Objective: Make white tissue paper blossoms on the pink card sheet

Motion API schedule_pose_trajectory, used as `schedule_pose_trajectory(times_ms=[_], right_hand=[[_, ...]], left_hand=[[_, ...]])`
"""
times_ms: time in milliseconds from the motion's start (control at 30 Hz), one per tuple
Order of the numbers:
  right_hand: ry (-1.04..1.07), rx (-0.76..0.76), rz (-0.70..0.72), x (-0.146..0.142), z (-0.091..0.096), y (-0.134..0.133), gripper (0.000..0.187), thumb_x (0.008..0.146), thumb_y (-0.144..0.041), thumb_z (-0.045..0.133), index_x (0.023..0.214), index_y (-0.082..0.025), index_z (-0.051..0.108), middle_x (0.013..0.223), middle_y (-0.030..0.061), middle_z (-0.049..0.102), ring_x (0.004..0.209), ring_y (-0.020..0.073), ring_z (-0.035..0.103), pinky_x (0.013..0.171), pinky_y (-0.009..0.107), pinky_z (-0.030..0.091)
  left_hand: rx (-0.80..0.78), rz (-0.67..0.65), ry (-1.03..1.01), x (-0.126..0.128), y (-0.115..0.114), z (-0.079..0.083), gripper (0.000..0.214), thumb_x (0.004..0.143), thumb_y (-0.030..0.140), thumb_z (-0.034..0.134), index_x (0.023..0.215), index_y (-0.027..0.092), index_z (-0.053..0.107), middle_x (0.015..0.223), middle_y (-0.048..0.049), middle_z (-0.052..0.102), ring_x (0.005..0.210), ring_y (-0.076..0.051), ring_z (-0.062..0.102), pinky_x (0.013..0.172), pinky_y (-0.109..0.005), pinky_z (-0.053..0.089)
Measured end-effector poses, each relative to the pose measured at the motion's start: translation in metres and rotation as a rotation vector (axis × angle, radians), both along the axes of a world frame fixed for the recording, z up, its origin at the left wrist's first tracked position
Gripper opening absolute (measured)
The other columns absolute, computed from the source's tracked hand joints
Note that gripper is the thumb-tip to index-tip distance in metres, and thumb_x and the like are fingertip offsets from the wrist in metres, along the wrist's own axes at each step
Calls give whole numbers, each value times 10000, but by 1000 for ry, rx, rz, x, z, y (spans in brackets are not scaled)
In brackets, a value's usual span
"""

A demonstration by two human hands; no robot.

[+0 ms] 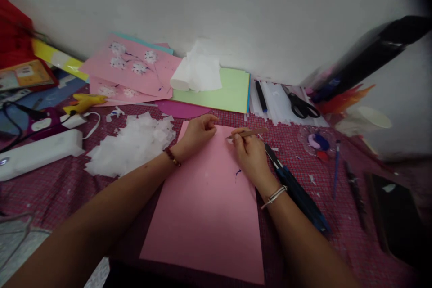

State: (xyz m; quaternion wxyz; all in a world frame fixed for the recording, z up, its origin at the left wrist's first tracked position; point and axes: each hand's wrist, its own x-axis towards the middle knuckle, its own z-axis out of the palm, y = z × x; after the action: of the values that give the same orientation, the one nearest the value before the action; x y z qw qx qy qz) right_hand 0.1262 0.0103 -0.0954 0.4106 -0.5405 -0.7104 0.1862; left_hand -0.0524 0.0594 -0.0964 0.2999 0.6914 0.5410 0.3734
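Observation:
A pink sheet of paper lies in front of me, with a small dark blue mark on its right side. My right hand grips a thin brown stick near the sheet's far right edge. A tiny white scrap shows by the stick's tip. My left hand rests over the far left part of the sheet, fingers curled closed; whatever may be in them is hidden. Beside that wrist is a heap of white paper squares. A blue box cutter lies under and beside my right forearm.
Pink sheets with white flowers, a toilet paper roll and green paper lie along the wall. A yellow glue gun and white power strip are left. Right are scissors, a clay dish and a paintbrush.

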Motion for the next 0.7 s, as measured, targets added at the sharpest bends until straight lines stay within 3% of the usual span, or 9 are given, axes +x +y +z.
schedule_pose_trajectory(times_ms=[500,700], right_hand=[[-13,10,-30,5,2,-2,209,916,-263,402,881,-194,596,816,62,660,723,199,624,693,342,452],[15,8,-40,4,3,-2,198,900,-254,412,884,-188,599,807,64,660,706,197,626,700,348,460]], left_hand=[[60,-96,-105,4,1,-6,317,687,38,505,972,138,604,750,4,587,656,-86,524,605,-205,425],[128,-153,25,11,1,-6,415,664,2,486,1030,146,619,722,17,590,644,-80,514,585,-191,404]])
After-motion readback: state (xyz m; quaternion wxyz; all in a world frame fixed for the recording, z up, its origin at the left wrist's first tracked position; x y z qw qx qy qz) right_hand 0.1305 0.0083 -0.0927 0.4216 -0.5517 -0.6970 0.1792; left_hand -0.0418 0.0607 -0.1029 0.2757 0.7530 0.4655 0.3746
